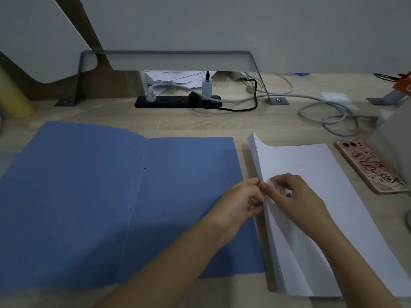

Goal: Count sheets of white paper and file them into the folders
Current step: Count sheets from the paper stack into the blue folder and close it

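A blue folder (111,196) lies spread open on the wooden desk, filling the left and middle. To its right sits a thick stack of white paper (311,165) with its left edge lifted and curled. My left hand (235,205) pinches the stack's left edge between thumb and fingers. Across that same edge, my right hand (293,196) rests on the top sheets, its fingertips meeting the left hand's. Nothing lies inside the folder.
A phone in a pink case (369,167) lies right of the paper. A black power strip (178,101) with plugs and grey cables (329,114) sits at the back. A yellow cylinder (13,96) stands far left. A grey box (393,138) is at the right edge.
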Action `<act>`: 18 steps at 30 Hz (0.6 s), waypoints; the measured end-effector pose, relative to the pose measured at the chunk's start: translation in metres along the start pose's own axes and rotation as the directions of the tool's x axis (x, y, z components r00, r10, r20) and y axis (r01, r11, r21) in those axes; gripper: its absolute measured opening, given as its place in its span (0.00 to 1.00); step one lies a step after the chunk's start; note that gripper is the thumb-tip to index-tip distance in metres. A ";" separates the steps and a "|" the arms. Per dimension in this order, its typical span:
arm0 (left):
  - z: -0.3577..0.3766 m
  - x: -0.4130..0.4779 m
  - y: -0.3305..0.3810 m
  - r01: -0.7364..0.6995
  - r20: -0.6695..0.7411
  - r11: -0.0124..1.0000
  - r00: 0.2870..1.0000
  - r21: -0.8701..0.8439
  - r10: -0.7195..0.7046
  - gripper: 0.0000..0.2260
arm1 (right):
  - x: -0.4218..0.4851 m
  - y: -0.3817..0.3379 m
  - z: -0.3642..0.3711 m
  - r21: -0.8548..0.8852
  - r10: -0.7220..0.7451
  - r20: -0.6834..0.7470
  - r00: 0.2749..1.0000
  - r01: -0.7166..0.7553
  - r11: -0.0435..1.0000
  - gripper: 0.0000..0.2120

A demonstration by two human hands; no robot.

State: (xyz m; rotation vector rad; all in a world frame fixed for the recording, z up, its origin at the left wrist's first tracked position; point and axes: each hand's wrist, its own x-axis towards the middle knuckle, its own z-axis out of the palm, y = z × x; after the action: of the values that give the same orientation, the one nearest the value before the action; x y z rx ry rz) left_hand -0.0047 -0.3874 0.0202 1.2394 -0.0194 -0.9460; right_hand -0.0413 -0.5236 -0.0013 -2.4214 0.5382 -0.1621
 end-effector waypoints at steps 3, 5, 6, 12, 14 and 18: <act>0.000 -0.001 -0.001 -0.021 0.011 0.999 1.000 0.034 0.021 0.16 | -0.001 0.000 0.000 0.015 0.007 -0.005 1.000 -0.007 1.000 0.20; 0.000 -0.003 0.000 -0.028 0.015 0.999 1.000 0.040 0.027 0.20 | -0.001 0.000 0.000 0.030 0.015 -0.001 1.000 -0.015 0.999 0.19; 0.001 -0.004 0.001 -0.032 0.018 0.999 0.999 0.035 0.032 0.22 | -0.001 0.000 -0.001 0.036 0.016 0.002 1.000 -0.016 0.999 0.19; 0.000 -0.005 0.003 -0.019 -0.009 0.999 1.000 0.037 0.019 0.25 | 0.000 -0.002 -0.001 0.051 0.027 -0.001 1.000 -0.027 0.998 0.17; -0.001 -0.005 0.003 -0.009 -0.019 0.998 1.000 0.059 0.011 0.25 | 0.000 -0.002 -0.001 0.050 0.031 -0.003 1.000 -0.031 0.998 0.16; 0.000 -0.006 0.000 0.019 -0.062 0.979 0.998 0.203 -0.006 0.33 | -0.001 -0.002 0.001 0.008 0.034 -0.003 0.999 -0.034 0.999 0.15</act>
State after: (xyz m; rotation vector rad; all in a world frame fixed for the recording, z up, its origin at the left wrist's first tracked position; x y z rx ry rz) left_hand -0.0080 -0.3836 0.0227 1.4581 -0.0614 -0.9334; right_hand -0.0415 -0.5217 -0.0009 -2.4037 0.5781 -0.1530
